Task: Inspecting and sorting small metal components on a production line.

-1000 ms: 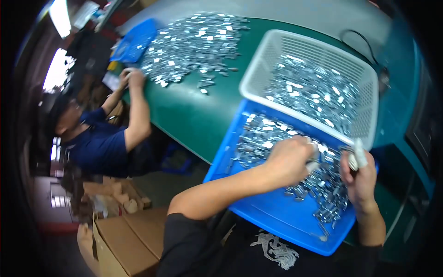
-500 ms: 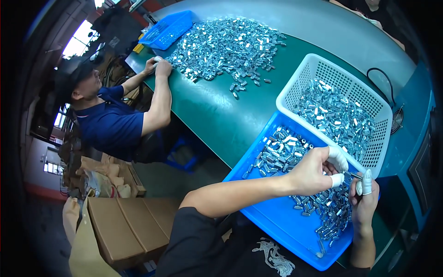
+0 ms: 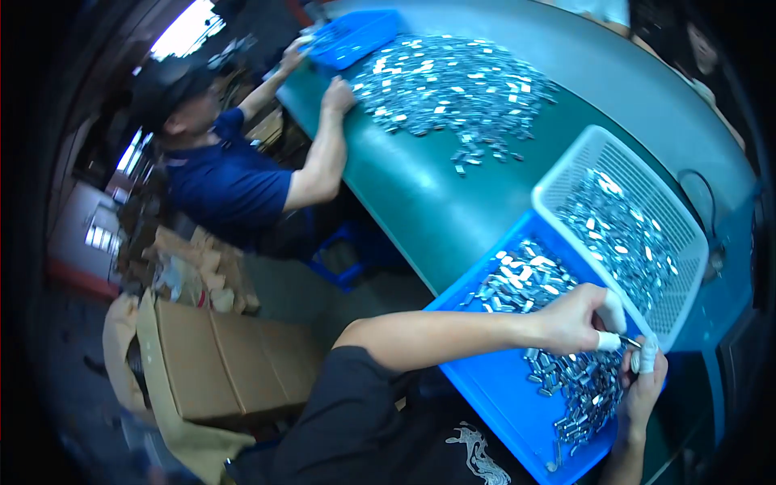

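Note:
My left hand (image 3: pixel 570 322) reaches across a blue tray (image 3: pixel 477 388), white covers on its fingertips. My right hand (image 3: pixel 644 386), with similar white covers, is closed at the tray's right side. Between the fingertips of both hands is a small slim metal piece (image 3: pixel 630 342), its ends partly hidden by the fingers. Below the hands, many short shiny metal pieces (image 3: pixel 578 396) lie in the tray, more of them toward its far end. A pale perforated basket (image 3: pixel 558 212) rests against the tray's far right side, also holding such pieces (image 3: pixel 618 234).
A large heap of metal pieces (image 3: pixel 453 85) covers the far part of the green table (image 3: pixel 404 190). Beside it, a co-worker in a dark blue shirt (image 3: pixel 230 190) has a hand at a blue basket (image 3: pixel 356 40). Cardboard boxes (image 3: pixel 255 356) stand at my left.
The view has shifted, moving the scene rightward. My hands have come closer together around the metal piece. The co-worker's hands have parted, one reaching to the far blue basket.

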`<state>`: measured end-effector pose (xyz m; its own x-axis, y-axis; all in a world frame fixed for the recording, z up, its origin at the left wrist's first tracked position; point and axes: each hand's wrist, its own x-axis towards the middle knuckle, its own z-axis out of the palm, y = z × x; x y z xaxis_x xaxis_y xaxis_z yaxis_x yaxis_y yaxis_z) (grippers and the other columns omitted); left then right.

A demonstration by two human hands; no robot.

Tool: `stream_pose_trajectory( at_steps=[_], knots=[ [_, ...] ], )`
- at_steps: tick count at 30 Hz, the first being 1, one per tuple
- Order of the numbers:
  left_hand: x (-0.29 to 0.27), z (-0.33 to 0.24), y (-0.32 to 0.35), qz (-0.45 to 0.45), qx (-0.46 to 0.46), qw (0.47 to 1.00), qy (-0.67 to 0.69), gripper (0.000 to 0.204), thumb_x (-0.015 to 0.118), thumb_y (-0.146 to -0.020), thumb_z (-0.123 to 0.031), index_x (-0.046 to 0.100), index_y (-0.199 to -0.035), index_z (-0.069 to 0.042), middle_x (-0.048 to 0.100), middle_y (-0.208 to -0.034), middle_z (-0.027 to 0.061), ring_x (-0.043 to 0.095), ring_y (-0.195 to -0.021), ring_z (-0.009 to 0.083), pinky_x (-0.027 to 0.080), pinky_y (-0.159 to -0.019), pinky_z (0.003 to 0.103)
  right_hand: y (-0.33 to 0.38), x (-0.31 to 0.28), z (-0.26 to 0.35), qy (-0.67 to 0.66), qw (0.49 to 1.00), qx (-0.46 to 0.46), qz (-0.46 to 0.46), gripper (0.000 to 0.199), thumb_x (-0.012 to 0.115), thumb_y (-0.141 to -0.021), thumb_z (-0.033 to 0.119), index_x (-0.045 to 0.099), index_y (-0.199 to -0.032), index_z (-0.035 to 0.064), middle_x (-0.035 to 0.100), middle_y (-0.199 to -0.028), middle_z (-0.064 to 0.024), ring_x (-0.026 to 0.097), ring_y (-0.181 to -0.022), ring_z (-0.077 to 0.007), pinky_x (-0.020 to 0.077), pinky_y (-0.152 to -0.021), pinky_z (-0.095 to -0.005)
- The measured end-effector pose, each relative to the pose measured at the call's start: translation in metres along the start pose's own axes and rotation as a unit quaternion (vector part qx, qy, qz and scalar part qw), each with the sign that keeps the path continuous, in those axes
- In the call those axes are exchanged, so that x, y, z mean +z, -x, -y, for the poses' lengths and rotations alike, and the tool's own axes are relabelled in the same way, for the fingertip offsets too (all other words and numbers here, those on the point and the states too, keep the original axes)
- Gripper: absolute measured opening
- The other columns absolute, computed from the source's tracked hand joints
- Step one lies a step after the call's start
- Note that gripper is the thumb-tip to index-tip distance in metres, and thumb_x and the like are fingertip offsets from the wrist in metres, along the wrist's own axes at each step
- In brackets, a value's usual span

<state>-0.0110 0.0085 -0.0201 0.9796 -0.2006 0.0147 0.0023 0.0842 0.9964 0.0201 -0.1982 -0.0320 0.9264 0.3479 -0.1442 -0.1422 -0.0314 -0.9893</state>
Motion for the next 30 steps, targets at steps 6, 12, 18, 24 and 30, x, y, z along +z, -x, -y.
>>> stream_pose_trajectory(
  at_steps=[6, 12, 18, 24, 30],
  knots=[
    [0.007, 0.003, -0.003, -0.012, 0.04, 0.999, -0.012, 0.012, 0.068, -0.074, -0.003, 0.061, -0.083, 0.003, 0.063, -0.076, 0.009, 0.062, -0.07, 0.0155, 0.05, -0.064, 0.028, 0.003, -0.01, -0.007, -0.004, 1.0, 0.012, -0.01, 0.033, 0.045, -0.096, 0.033, 0.056, -0.091, 0.0026, 0.048, -0.06, 0.0006, 0.035, -0.043, -0.0028, 0.0229, -0.038, -0.0169],
    [0.011, -0.003, 0.003, -0.085, 0.18, 0.973, -0.114, 0.01, 0.064, -0.074, -0.001, 0.062, -0.083, 0.001, 0.064, -0.077, 0.0123, 0.065, -0.072, 0.0228, 0.05, -0.064, 0.032, 0.007, 0.006, 0.014, 0.034, 0.999, 0.007, -0.023, 0.031, 0.045, -0.095, 0.028, 0.056, -0.078, 0.0045, 0.048, -0.057, 0.0014, 0.038, -0.045, -0.0034, 0.0246, -0.039, -0.0189],
    [0.012, 0.002, -0.004, -0.045, 0.164, 0.963, -0.208, 0.019, 0.068, -0.074, 0.002, 0.064, -0.092, -0.001, 0.066, -0.083, 0.0105, 0.064, -0.072, 0.0185, 0.051, -0.065, 0.029, -0.001, 0.008, 0.015, 0.037, 0.996, 0.02, 0.079, 0.039, 0.04, -0.097, 0.036, 0.057, -0.079, 0.0056, 0.046, -0.055, 0.0013, 0.036, -0.044, -0.0047, 0.0269, -0.041, -0.0213],
    [0.019, -0.013, -0.002, -0.071, 0.173, 0.965, -0.183, 0.031, 0.074, -0.071, -0.009, 0.062, -0.098, -0.001, 0.065, -0.086, 0.0085, 0.062, -0.073, 0.014, 0.05, -0.066, 0.027, 0.0, 0.003, 0.025, -0.115, 0.983, 0.105, 0.097, 0.049, 0.036, -0.098, 0.04, 0.052, -0.067, 0.0051, 0.046, -0.057, 0.0003, 0.034, -0.043, -0.0047, 0.0281, -0.041, -0.0202],
    [0.02, -0.006, -0.004, -0.074, 0.215, 0.931, -0.287, 0.022, 0.075, -0.073, -0.008, 0.064, -0.091, -0.001, 0.063, -0.076, 0.0067, 0.058, -0.062, 0.0123, 0.046, -0.056, 0.025, -0.003, -0.003, 0.027, -0.19, 0.956, 0.157, 0.162, 0.047, 0.037, -0.098, 0.042, 0.052, -0.072, 0.0052, 0.046, -0.058, -0.0003, 0.035, -0.043, -0.0051, 0.0278, -0.041, -0.0206]
  ],
)
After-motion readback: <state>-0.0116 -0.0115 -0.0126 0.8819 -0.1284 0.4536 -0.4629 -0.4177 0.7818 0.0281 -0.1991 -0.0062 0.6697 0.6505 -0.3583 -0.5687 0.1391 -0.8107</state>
